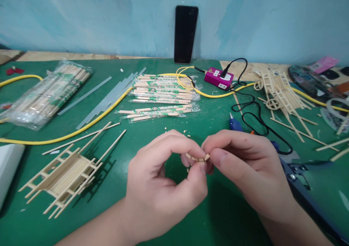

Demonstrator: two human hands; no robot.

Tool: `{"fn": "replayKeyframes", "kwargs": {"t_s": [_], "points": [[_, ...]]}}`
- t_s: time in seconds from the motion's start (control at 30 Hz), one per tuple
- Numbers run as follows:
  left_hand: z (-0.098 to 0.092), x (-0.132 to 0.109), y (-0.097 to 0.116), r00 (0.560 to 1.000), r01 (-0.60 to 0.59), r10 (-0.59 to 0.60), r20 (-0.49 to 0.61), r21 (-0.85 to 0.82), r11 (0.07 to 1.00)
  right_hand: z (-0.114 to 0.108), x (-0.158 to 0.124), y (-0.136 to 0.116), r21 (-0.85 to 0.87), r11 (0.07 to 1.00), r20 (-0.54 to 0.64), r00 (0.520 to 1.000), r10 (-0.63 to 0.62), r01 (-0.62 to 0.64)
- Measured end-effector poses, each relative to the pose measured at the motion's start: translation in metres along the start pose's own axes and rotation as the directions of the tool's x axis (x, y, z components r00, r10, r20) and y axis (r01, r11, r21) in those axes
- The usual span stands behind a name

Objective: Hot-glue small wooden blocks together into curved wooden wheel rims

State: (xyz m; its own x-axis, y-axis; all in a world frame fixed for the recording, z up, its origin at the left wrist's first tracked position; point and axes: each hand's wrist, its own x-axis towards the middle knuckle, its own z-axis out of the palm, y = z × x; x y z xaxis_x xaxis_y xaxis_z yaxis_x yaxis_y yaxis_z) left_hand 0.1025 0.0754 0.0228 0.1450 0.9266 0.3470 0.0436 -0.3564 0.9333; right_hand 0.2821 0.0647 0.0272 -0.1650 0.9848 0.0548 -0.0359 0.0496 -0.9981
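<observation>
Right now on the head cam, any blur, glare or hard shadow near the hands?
Head view: the left hand and right hand look fairly sharp, the small wooden piece between them slightly soft; the chopstick frame throws a hard dark shadow across the green mat; the plastic-wrapped chopsticks show soft glare.

A mottled pale-blue painted wall [272, 20] rises behind the table [54, 55]. Bare wood shows along the table's back edge, beyond its green mat [231, 220].
</observation>
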Motion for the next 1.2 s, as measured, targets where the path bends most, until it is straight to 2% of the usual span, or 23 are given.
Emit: {"fn": "replayKeyframes", "kwargs": {"t_s": [0.77, 0.97, 1.2], "points": [[-0.0024, -0.0007, 0.0010, 1.000, -0.013, 0.013, 0.007, 0.044, 0.999, 0.0015, 0.0012, -0.0021, -0.064, 0.997, -0.018, 0.999, -0.039, 0.038], [-0.0010, -0.0018, -0.0004, 1.000, 0.011, -0.011, 0.009, 0.010, 1.000, 0.0003, -0.0007, -0.0009, -0.067, 0.997, -0.017, 0.999, -0.036, 0.035], [-0.0001, -0.0028, -0.0026, 0.999, -0.042, 0.042, 0.007, -0.013, 0.999, -0.0009, -0.0023, 0.0001, -0.078, 0.997, -0.021, 1.000, -0.019, 0.018]]}}
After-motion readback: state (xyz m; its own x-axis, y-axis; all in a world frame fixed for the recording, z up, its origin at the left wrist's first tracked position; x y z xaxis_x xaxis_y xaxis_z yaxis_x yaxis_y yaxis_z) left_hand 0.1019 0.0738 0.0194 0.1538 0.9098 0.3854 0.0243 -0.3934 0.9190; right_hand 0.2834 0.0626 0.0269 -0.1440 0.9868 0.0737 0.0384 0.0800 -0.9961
